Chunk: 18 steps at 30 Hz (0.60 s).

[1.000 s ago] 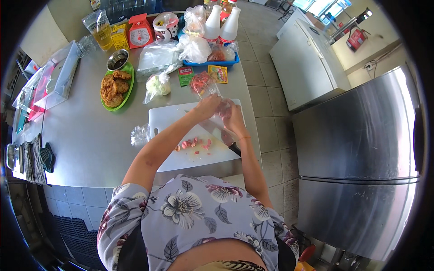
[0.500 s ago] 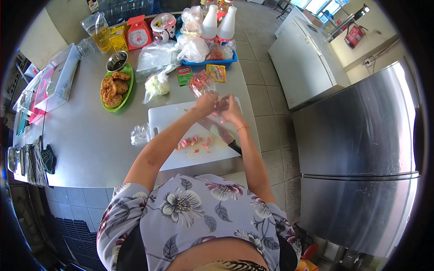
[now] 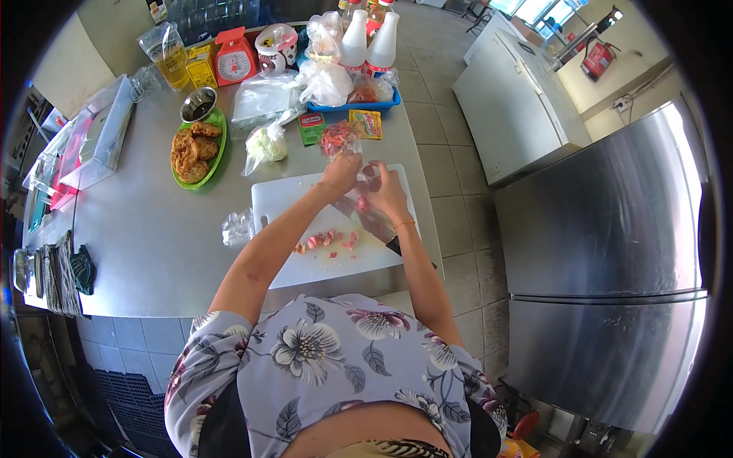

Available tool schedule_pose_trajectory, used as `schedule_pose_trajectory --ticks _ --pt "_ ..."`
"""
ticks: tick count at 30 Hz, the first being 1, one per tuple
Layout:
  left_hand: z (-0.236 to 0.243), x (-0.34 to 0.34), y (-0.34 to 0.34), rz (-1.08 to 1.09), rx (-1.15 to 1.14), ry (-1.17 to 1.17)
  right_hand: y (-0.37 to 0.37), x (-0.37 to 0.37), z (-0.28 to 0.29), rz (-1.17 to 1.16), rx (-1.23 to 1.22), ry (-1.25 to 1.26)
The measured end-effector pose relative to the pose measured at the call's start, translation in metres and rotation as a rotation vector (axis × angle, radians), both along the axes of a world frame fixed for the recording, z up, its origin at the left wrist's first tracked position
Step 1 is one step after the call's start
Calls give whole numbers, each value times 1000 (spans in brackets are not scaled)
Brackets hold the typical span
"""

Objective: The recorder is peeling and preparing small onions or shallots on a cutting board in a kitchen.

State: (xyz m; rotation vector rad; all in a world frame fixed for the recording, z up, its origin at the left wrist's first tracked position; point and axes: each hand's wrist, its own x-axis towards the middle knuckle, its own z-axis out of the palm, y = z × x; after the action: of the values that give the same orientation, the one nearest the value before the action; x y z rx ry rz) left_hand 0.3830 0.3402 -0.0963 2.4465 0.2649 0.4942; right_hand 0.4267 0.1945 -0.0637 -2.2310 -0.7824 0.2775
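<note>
My left hand [image 3: 343,171] is closed, its fingers pinching clear plastic above the far part of the white cutting board [image 3: 267,200]. Just beyond it lies a clear bag of sliced red chillies [image 3: 337,139]. Beside it my right hand [image 3: 389,191] curls around something purplish-red, apparently shallots in clear plastic; the fingers partly hide it. Below the hands, a pink peeled shallot [image 3: 363,204] shows by the blade of a knife [image 3: 372,223]. The knife's dark handle is partly behind my right forearm. Pink shallot pieces [image 3: 324,239] and scraps lie on the near part of the board.
A green plate [image 3: 220,156] of fried pieces stands left, with a metal bowl [image 3: 198,104] at its far end. Bagged cabbage [image 3: 266,147], seasoning sachets [image 3: 311,128] and a blue tray [image 3: 393,101] lie beyond the board. Crumpled plastic [image 3: 237,227] touches its left side.
My hands have moved slightly apart, the left a little to the left and the right slightly nearer me. A pink shallot now shows below them.
</note>
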Motion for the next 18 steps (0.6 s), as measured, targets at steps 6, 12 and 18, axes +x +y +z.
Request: schedule_pose_trajectory --ticks 6,12,18 --pt "3 -2 -4 -4 -20 14 4 -3 9 11 -106 -70" --pt "7 0 2 66 -65 -7 4 -6 14 -112 -265 -169" --pt "21 1 8 66 -108 -91 -11 -5 -10 -46 -23 -278"
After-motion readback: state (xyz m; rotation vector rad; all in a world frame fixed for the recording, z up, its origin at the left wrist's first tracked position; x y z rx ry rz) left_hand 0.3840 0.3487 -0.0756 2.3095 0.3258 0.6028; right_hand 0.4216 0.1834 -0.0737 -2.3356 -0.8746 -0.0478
